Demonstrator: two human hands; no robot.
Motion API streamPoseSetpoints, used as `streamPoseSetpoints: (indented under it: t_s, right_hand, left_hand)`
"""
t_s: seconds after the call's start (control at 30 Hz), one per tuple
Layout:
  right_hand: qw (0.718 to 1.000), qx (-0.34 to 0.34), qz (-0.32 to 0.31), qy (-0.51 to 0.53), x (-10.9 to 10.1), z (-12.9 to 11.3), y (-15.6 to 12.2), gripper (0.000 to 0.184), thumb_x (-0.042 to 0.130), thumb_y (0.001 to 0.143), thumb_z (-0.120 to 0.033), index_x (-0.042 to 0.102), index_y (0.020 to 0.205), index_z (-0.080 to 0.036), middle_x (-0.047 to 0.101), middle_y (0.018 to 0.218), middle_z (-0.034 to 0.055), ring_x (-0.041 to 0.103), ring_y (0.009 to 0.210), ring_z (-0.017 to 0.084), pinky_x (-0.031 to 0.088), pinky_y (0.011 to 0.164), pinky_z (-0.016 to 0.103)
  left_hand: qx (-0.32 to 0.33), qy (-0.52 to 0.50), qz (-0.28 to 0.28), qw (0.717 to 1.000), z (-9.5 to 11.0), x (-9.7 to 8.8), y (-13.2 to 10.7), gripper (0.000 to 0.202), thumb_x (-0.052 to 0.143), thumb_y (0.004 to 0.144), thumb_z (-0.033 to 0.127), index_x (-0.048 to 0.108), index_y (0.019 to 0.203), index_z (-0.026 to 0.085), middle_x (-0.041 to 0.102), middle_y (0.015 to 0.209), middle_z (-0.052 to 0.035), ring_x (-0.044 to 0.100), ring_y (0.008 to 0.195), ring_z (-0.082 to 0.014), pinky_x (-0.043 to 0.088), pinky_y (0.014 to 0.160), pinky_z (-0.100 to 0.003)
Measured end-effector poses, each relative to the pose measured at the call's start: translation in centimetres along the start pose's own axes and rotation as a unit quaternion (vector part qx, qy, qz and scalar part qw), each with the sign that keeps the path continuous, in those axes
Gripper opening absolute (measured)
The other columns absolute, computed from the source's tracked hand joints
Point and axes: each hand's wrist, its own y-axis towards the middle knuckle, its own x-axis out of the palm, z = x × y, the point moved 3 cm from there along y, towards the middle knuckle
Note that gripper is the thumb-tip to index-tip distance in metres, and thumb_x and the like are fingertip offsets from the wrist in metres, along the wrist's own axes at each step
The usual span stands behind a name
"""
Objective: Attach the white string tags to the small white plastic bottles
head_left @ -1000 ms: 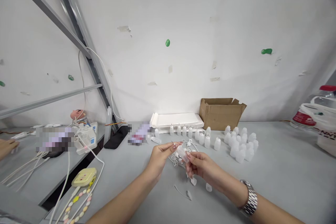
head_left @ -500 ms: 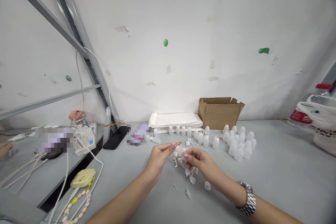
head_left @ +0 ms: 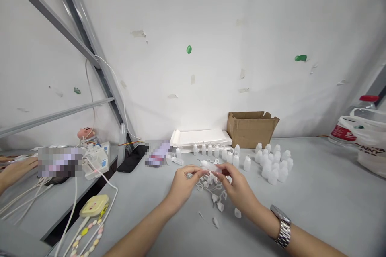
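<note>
The grey table (head_left: 319, 213) spans the lower part of the view, with a cardboard box (head_left: 251, 132) at its back edge. The person's two forearms come in from the bottom, left and right, slanting inward so that the hands meet over the middle of the table.

The left hand (head_left: 181, 186) is nearly closed, its thumb and forefinger drawn together on the nozzle end of a small bottle; its wrist is fairly straight and the hand points up and to the right. The right hand (head_left: 237, 182) is closed on the bottle's other end, thumb below and forefinger above, the remaining fingers curled and partly hidden; it reaches up and to the left. A metal watch (head_left: 282, 227) circles the right wrist. The two hands are near each other, with the bottle bridging the gap between their fingertips.

The small bottle (head_left: 211, 166) is held above the table, lying almost level, its thin tip pointing left and slightly up. Beyond it, upright bottles (head_left: 247, 164) stand in front of the box, and more cluster to the right. Beneath the hands lie loose white caps (head_left: 220, 207), some partly covered by the fingers.
</note>
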Motion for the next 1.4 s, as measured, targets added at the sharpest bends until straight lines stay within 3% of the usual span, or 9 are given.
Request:
streamPoseSetpoints:
  t_s: [0.3,0.47,0.63,0.8,0.97,1.13,1.2,1.3,1.4]
  right_hand:
    - [0.978,-0.172,0.074,-0.097,-0.4,-1.0,-0.4,0.011,0.043,0.090,-0.025,0.049,0.096,-0.019,0.058,0.082,0.0062,0.056,0.072,0.018,0.046,0.065,0.032]
    - [0.982,-0.155,0.073,-0.081,-0.5,-0.7,-0.3,0.011,0.046,0.089,-0.027,0.049,0.095,-0.018,0.056,0.078,0.0045,0.054,0.068,0.017,0.046,0.062,0.030]
    - [0.986,-0.154,0.030,-0.064,-0.2,-0.8,-0.5,0.010,0.046,0.089,-0.025,0.048,0.097,-0.019,0.055,0.081,0.0036,0.054,0.073,0.017,0.046,0.066,0.029]
    - [0.985,-0.153,0.025,-0.076,0.0,-1.0,-0.6,0.010,0.046,0.089,-0.025,0.049,0.096,-0.019,0.054,0.079,0.0032,0.053,0.073,0.017,0.046,0.066,0.030]
    - [0.978,-0.183,0.026,-0.096,0.2,-0.9,-0.7,0.012,0.044,0.089,-0.022,0.048,0.100,-0.020,0.053,0.084,0.0061,0.052,0.078,0.019,0.046,0.068,0.033]
    - [0.977,-0.194,0.013,-0.090,0.7,-0.8,-1.1,0.017,0.044,0.089,-0.021,0.050,0.104,-0.020,0.054,0.088,0.0080,0.051,0.079,0.020,0.046,0.070,0.034]
    - [0.984,-0.164,0.003,-0.068,0.6,-1.0,-1.1,0.016,0.045,0.088,-0.024,0.053,0.101,-0.019,0.056,0.083,0.0069,0.052,0.076,0.020,0.045,0.068,0.034]
    - [0.998,-0.035,-0.038,0.019,0.6,-0.9,-0.8,0.020,0.045,0.087,-0.034,0.057,0.089,-0.019,0.057,0.074,0.0041,0.053,0.068,0.018,0.044,0.064,0.032]
    - [0.965,0.116,-0.122,0.203,1.0,-0.6,-0.4,0.032,0.050,0.080,-0.048,0.056,0.074,-0.017,0.054,0.063,0.0005,0.051,0.055,0.014,0.042,0.055,0.028]
  left_hand:
    - [0.076,-0.029,-0.004,0.997,1.2,-0.7,-0.6,0.018,0.060,0.075,0.033,0.070,0.069,0.018,0.066,0.071,-0.0039,0.060,0.072,-0.0166,0.044,0.070,-0.025]
    - [0.028,-0.054,-0.002,0.998,0.9,-0.9,0.0,0.032,0.052,0.079,0.040,0.067,0.064,0.016,0.067,0.066,-0.0042,0.060,0.069,-0.0170,0.046,0.069,-0.026]
    - [-0.018,-0.073,0.036,0.996,0.6,-1.2,0.3,0.029,0.058,0.074,0.041,0.069,0.087,0.018,0.070,0.091,-0.0058,0.061,0.088,-0.0211,0.045,0.080,-0.030]
    - [-0.052,-0.095,0.033,0.994,0.5,-0.9,0.2,0.025,0.067,0.066,0.039,0.071,0.077,0.018,0.072,0.084,-0.0059,0.062,0.087,-0.0226,0.046,0.079,-0.030]
    - [-0.097,-0.142,0.006,0.985,0.1,-0.6,0.2,0.027,0.068,0.064,0.039,0.071,0.078,0.016,0.072,0.083,-0.0068,0.061,0.085,-0.0222,0.045,0.078,-0.030]
    - [-0.100,-0.162,-0.008,0.982,-0.4,-0.5,0.2,0.027,0.069,0.064,0.038,0.072,0.077,0.015,0.072,0.085,-0.0082,0.061,0.090,-0.0245,0.043,0.084,-0.034]
    - [-0.087,-0.163,-0.016,0.983,-0.5,-0.4,0.2,0.025,0.068,0.065,0.037,0.072,0.078,0.015,0.072,0.086,-0.0081,0.061,0.091,-0.0246,0.042,0.085,-0.034]
    - [-0.061,-0.161,-0.037,0.984,-0.5,-0.3,0.2,0.024,0.064,0.070,0.036,0.072,0.081,0.016,0.071,0.088,-0.0071,0.061,0.091,-0.0238,0.043,0.085,-0.033]
    - [-0.039,-0.140,-0.050,0.988,-0.3,-0.4,0.3,0.021,0.061,0.073,0.033,0.072,0.082,0.018,0.071,0.089,-0.0061,0.061,0.092,-0.0232,0.043,0.084,-0.032]
